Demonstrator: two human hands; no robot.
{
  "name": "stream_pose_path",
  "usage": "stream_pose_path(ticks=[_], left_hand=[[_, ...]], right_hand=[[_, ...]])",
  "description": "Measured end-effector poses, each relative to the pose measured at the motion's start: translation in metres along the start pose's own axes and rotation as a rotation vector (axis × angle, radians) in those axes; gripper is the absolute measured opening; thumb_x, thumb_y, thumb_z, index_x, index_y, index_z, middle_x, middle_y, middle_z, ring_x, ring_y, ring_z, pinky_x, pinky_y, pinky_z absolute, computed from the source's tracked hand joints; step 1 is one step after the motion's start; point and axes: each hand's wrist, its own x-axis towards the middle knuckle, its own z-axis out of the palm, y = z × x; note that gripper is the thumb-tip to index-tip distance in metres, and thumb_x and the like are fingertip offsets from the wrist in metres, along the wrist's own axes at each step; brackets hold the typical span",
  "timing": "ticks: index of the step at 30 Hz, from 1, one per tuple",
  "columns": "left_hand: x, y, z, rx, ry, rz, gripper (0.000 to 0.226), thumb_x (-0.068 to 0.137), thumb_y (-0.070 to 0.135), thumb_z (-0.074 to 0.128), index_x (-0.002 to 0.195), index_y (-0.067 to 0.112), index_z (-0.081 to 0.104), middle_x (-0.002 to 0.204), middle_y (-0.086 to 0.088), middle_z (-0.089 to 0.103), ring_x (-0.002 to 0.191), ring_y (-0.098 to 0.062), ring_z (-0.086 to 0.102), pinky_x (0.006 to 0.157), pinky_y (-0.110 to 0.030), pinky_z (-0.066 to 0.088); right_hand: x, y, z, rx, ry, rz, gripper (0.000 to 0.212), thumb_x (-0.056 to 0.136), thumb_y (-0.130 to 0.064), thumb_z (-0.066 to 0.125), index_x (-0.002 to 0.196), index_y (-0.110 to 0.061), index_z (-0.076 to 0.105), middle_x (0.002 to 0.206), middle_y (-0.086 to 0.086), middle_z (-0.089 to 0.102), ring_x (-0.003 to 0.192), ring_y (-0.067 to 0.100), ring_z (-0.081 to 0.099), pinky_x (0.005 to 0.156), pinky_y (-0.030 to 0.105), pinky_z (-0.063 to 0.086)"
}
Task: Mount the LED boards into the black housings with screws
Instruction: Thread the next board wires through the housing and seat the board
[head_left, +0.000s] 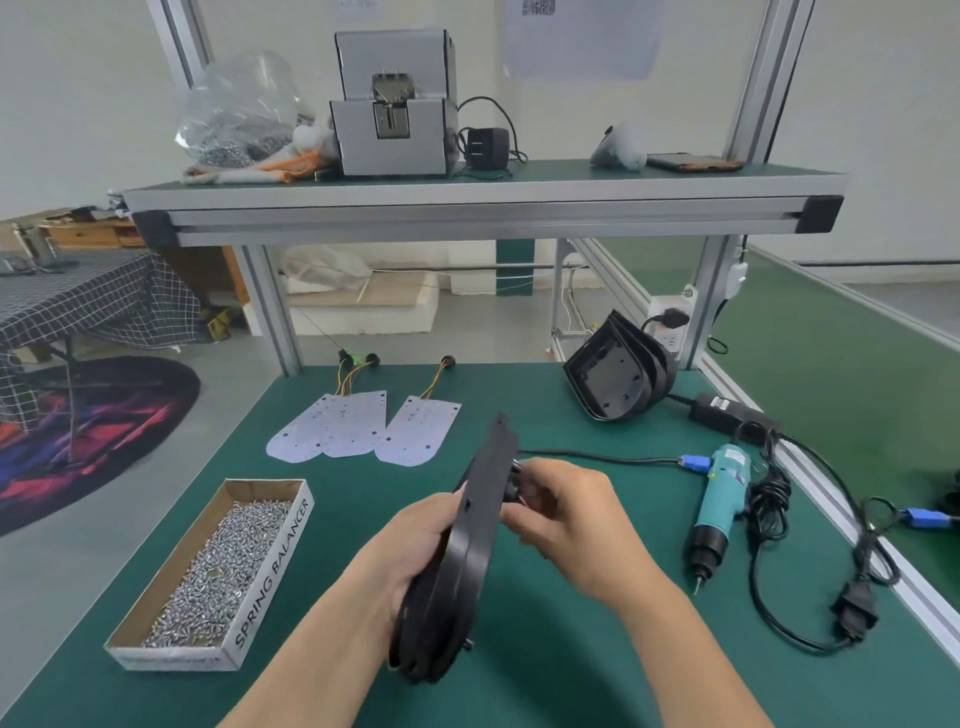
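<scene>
One black housing (478, 519), held on edge above the near centre of the mat (343, 519): your left hand (410, 545) curls its fingers round the lower rim, seemingly to steady it, while your right hand (566, 519) pinches a small dark part (514, 488) on its right face. LED boards (337, 426) lie flat, far left, untouched.

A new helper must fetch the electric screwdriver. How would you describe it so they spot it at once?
On the green bench top, look toward its right edge, beside the aluminium rail. The electric screwdriver lies there among black cables, its bit pointing at the near edge. It alone is teal-bodied with a black nose.
</scene>
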Motion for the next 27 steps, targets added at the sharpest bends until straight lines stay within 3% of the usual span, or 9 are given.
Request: stream_pose_path(ticks=[1,3,5,8,11,14,18,20,27], left_hand=[[0.003,-0.001,-0.002,0.005,0.015,0.045,0.030,0.099,0.023,0.056,0.073,0.008,0.064,0.052,-0.004,0.058,0.038,-0.014,0.053,0.039,-0.017,0.042],[0.009,-0.002,-0.009,0.046,0.074,0.189,0.026,0.092,0.034,0.068,0.089,0.008,0.068,0.069,-0.008,0.069,0.053,-0.017,0.062,0.050,-0.023,0.050],[0.020,-0.003,-0.014,0.240,0.228,0.378,0.028,0.086,0.041,0.074,0.097,0.017,0.064,0.079,0.005,0.070,0.064,-0.007,0.061,0.058,-0.019,0.049],[0.027,-0.012,-0.009,0.516,0.358,0.553,0.022,0.087,0.042,0.070,0.087,0.027,0.053,0.065,0.015,0.054,0.055,-0.001,0.045,0.051,-0.015,0.035],[0.034,-0.023,-0.001,0.644,0.346,0.632,0.024,0.087,0.040,0.067,0.084,0.030,0.045,0.064,0.018,0.055,0.053,-0.003,0.045,0.051,-0.013,0.037],[0.040,-0.027,0.002,0.689,0.377,0.639,0.025,0.088,0.039,0.065,0.084,0.029,0.042,0.062,0.019,0.057,0.050,-0.004,0.045,0.047,-0.013,0.037],[0.047,-0.023,0.003,0.694,0.386,0.583,0.025,0.088,0.040,0.063,0.083,0.029,0.041,0.057,0.018,0.053,0.046,-0.006,0.039,0.042,-0.016,0.032],[0.052,-0.023,0.002,0.671,0.386,0.548,0.026,0.088,0.039,0.063,0.082,0.029,0.040,0.056,0.013,0.051,0.044,-0.006,0.037,0.043,-0.018,0.032],[0.066,-0.026,-0.004,0.643,0.393,0.437,0.026,0.088,0.040,0.064,0.089,0.021,0.046,0.068,0.005,0.053,0.048,-0.008,0.041,0.044,-0.020,0.036]], right_hand=[[-0.003,0.003,0.002,0.203,-0.049,0.035,0.015,0.088,-0.021,0.076,0.096,-0.027,0.065,0.076,0.011,0.060,0.070,0.023,0.059,0.066,0.038,0.054],[-0.007,0.012,0.005,0.484,0.029,0.108,0.034,0.094,-0.015,0.071,0.126,-0.023,0.063,0.108,0.008,0.070,0.098,0.018,0.066,0.085,0.032,0.054],[-0.007,0.020,0.001,0.563,0.222,0.254,0.021,0.096,-0.032,0.068,0.114,-0.021,0.071,0.106,0.007,0.072,0.096,0.016,0.066,0.086,0.028,0.054],[-0.004,0.024,0.001,0.643,-0.023,0.507,0.046,0.087,-0.068,0.061,0.090,-0.024,0.076,0.080,-0.002,0.071,0.069,0.011,0.066,0.065,0.022,0.054],[-0.002,0.031,0.019,0.633,-0.020,0.520,0.033,0.091,-0.048,0.070,0.107,-0.020,0.074,0.105,-0.009,0.077,0.103,0.013,0.072,0.090,0.030,0.055],[0.001,0.040,0.029,0.690,0.130,0.572,0.016,0.095,-0.022,0.069,0.103,-0.010,0.075,0.103,0.006,0.078,0.102,0.027,0.073,0.095,0.043,0.056],[0.010,0.046,0.029,0.855,0.035,0.689,0.011,0.094,-0.009,0.068,0.101,-0.002,0.073,0.099,0.017,0.077,0.076,0.025,0.075,0.068,0.034,0.062],[0.016,0.048,0.032,0.872,0.062,0.713,0.012,0.092,-0.004,0.068,0.102,0.000,0.072,0.097,0.019,0.077,0.071,0.025,0.074,0.065,0.033,0.061],[0.028,0.056,0.039,0.670,0.096,0.694,0.007,0.089,-0.007,0.072,0.096,-0.007,0.074,0.094,0.012,0.078,0.079,0.027,0.073,0.082,0.042,0.060]])
